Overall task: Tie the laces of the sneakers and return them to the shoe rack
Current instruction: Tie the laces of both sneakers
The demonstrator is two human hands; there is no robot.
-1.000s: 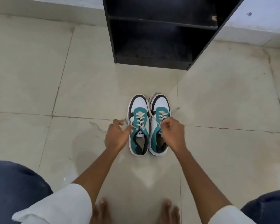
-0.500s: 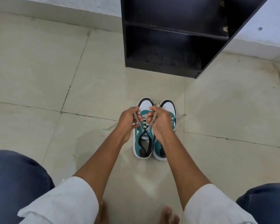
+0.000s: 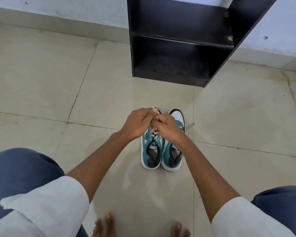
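Teal sneakers (image 3: 161,151) side by side, toes toward shoe rack (image 3: 176,40).

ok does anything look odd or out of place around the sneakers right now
One thing: a loose lace end trails on the floor tile beside the right sneaker, still untied. The shoe rack has chipped shelf edges.

- The white tongue label (image 3: 154,145) of the left teal, white and black lace-up sneaker (image 3: 150,151) carries black block letters, seen upside down from the heel end; they appear to spell "PUMA".
- The right sneaker's tongue label (image 3: 175,146) is half hidden; its print cannot be read.
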